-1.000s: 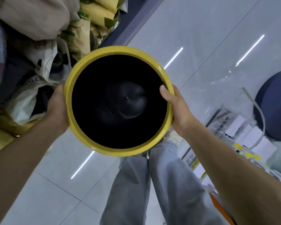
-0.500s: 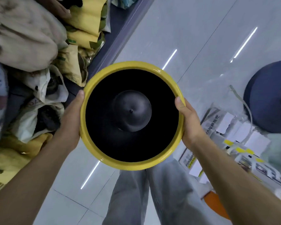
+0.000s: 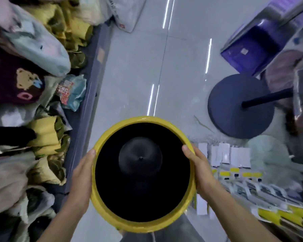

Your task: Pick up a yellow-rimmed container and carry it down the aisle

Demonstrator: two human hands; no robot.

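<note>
Both hands, left hand (image 3: 81, 173) and right hand (image 3: 198, 165), grip opposite sides of the round yellow-rimmed, black-lined bucket (image 3: 101, 206), thumbs on its rim.

bucket (image 3: 112, 218) between the hands, bagged goods (image 3: 33, 102) left, round stand base (image 3: 240, 107) ahead right, packaged items (image 3: 252, 180) right

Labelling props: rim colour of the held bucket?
Yellow rim, black inside; head view, the only one, shows it clearly.
</note>
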